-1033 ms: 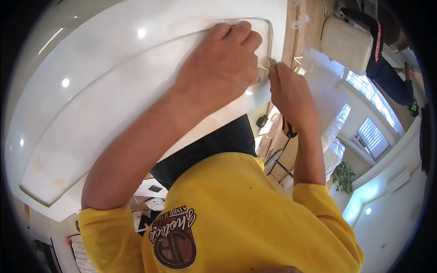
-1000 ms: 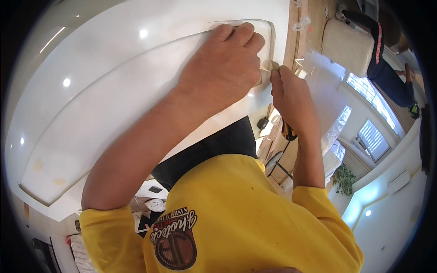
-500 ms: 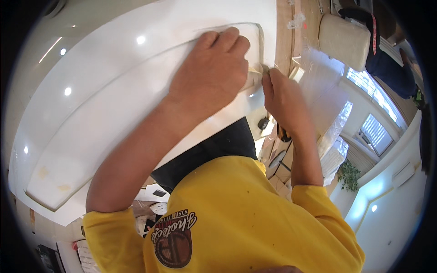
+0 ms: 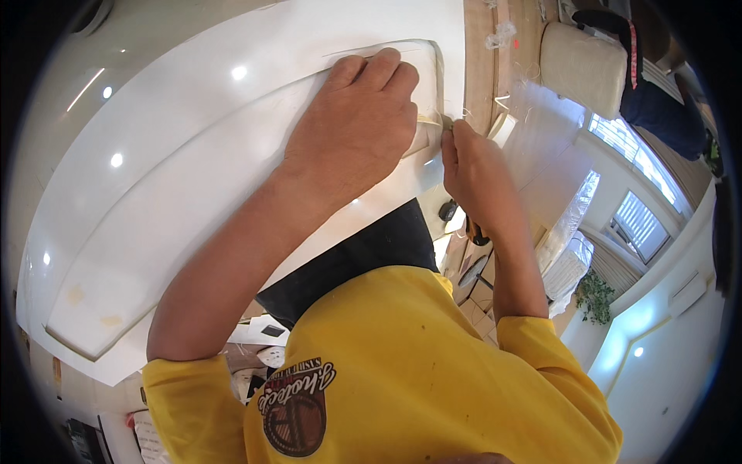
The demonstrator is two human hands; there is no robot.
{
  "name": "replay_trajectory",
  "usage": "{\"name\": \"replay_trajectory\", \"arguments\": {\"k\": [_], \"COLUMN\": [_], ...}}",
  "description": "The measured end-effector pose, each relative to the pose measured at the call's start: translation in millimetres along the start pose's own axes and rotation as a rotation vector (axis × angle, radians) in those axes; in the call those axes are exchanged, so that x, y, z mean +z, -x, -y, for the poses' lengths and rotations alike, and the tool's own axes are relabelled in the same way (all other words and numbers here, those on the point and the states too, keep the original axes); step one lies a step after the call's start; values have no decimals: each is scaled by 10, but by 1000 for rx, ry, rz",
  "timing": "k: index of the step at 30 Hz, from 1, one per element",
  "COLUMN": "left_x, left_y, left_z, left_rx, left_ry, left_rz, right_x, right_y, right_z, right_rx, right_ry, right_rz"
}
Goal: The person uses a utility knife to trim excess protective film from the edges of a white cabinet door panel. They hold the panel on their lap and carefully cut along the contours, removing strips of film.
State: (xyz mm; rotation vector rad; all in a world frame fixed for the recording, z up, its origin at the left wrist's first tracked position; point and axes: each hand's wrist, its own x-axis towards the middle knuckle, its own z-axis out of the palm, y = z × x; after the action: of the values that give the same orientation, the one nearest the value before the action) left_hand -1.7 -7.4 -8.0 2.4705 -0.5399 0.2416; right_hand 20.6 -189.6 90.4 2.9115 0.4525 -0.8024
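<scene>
A large white glossy panel (image 4: 193, 178) with a raised curved rim fills the upper left. My left hand (image 4: 359, 127) lies on its right corner, palm down, fingers curled over the rim. Just to its right, my right hand (image 4: 471, 166) pinches the end of a thin beige strip (image 4: 427, 124) at the panel's edge. The strip runs under my left palm, so most of it is hidden. The two hands almost touch. My yellow shirt (image 4: 402, 371) covers the lower middle.
A wooden board (image 4: 483, 54) runs beside the panel's right edge. A cream cushion (image 4: 583, 66) and a dark garment (image 4: 657, 100) lie at the upper right. Clear plastic sheeting (image 4: 556, 155), windows (image 4: 641, 224) and a green plant (image 4: 595, 298) are on the right.
Both hands stay at the panel's corner. My right hand has crept slightly up toward the corner, closer to my left hand's fingers.
</scene>
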Motion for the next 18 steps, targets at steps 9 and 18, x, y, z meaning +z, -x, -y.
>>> {"name": "replay_trajectory", "arguments": {"k": [9,18], "left_x": [60,44], "left_y": [-30,25], "left_z": [46,21], "left_rx": [-14,-6], "left_ry": [-8,17], "left_rz": [-86,-87], "right_x": [119,115], "right_y": [-10,138], "right_z": [-22,18], "right_rx": [71,76], "right_ry": [-29,-68], "right_rz": [1,-16]}}
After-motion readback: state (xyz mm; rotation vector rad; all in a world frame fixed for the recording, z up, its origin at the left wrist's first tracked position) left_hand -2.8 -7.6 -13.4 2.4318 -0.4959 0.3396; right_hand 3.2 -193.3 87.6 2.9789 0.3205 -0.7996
